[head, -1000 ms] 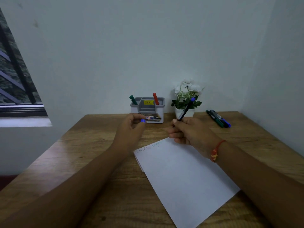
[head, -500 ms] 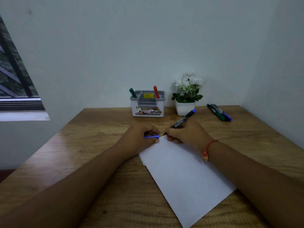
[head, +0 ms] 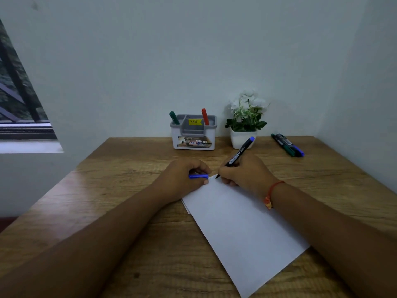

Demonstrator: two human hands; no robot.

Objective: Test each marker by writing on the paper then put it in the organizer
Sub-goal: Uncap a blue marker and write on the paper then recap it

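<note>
My right hand [head: 247, 173] grips a black marker with a blue end [head: 239, 152], its tip touching the top edge of the white paper [head: 242, 229]. My left hand [head: 182, 179] rests on the paper's top left corner and holds the blue cap [head: 198, 176]. The grey and white organizer [head: 194, 134] stands at the back of the desk with a green marker [head: 174, 118] and a red marker [head: 205, 117] in it. Two more markers [head: 287, 145], green and blue, lie at the back right.
A white pot of white flowers [head: 245, 123] stands right of the organizer. The wooden desk [head: 120, 190] sits in a corner, with walls behind and to the right. A window [head: 17, 100] is at the left.
Both hands came down from the air onto the paper. The marker tip now touches the paper's top edge, and the left hand with the cap lies on the corner.
</note>
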